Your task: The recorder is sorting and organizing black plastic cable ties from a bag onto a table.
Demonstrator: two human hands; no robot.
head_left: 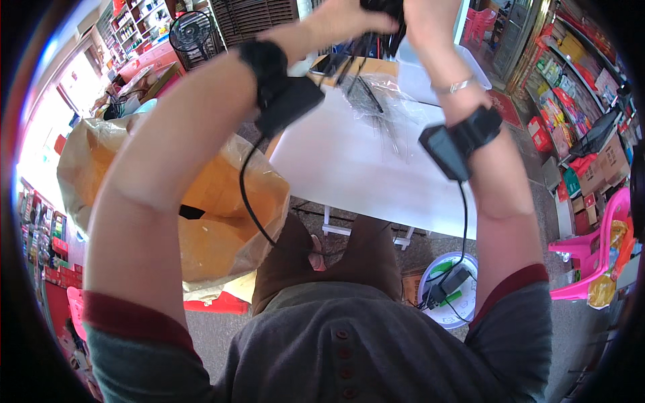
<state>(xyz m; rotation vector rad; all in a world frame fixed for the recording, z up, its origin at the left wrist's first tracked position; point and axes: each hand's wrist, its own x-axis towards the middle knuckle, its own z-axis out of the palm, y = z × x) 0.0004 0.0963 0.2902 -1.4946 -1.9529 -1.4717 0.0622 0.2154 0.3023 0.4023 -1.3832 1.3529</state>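
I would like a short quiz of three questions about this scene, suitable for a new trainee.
1. True or false: both hands are raised together at the top of the picture, on a black bundle of thin straps.
2. What lies on the white table below the hands? A) a clear plastic bag B) a red bowl C) a laptop
3. What large thing stands to the person's left of the table?

Key
1. True: the left hand and the right hand meet at the black bundle.
2. A: the clear plastic bag lies on the white table.
3. A big brown sack lined with clear plastic.
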